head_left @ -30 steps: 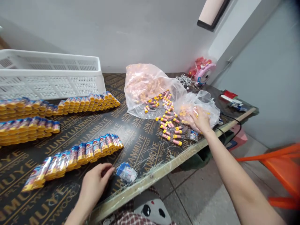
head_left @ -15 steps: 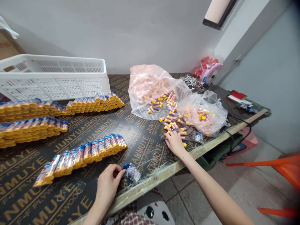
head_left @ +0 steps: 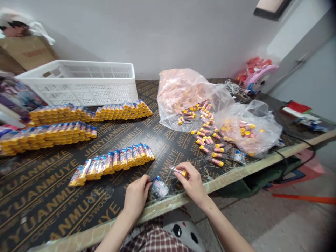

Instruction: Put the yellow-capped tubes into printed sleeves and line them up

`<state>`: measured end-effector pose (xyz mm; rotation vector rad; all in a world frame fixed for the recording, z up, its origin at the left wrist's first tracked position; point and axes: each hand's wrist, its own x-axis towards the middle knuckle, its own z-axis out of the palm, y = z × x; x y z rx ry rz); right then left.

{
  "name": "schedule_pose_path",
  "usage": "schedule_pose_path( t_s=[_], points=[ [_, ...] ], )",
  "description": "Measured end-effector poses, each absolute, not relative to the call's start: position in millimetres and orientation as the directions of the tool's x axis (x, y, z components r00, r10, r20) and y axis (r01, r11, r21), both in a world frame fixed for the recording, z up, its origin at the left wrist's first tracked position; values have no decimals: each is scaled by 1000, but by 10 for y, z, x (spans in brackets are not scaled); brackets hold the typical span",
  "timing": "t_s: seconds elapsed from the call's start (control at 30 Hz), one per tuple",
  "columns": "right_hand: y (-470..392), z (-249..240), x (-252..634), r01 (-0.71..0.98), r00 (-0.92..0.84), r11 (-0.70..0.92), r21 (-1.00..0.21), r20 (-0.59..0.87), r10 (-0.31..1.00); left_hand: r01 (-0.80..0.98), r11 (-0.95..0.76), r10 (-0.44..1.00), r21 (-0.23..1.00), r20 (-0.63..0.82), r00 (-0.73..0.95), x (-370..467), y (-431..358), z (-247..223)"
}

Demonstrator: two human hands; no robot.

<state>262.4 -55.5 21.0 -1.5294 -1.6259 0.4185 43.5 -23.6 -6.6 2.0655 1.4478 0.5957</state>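
My right hand pinches a small clear tube with a yellow cap, its clear end pointing left, just above the table. My left hand is closed, thumb and fingertips together at the blue edge of a small pile of printed clear plastic sleeves near the front edge. Beyond it lies a row of sleeved tubes with blue printed tops and yellow ends. Loose yellow-capped tubes are scattered right of centre, in front of a large clear bag full of them.
Stacked rows of sleeved tubes lie at the left, before a white plastic crate. A second bag of tubes and a printed sleeve packet are at the right. A pink fan stands behind. The wooden table edge runs along the front.
My right hand has come left from the scattered tubes, now with one tube in its fingers. My left hand stays at the sleeves. The view has swung left.
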Motion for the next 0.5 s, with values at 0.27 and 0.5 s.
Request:
schedule_pose_path(
  t_s=[0.27,0.5],
  points=[
    [-723,188,2444,504,137,174,-846,277,951,297,113,987,948,-141,73,440,-191,6],
    [-845,209,2326,403,212,192,-895,296,931,-316,468,878,825,-474,64,428,-140,114]
  ],
)
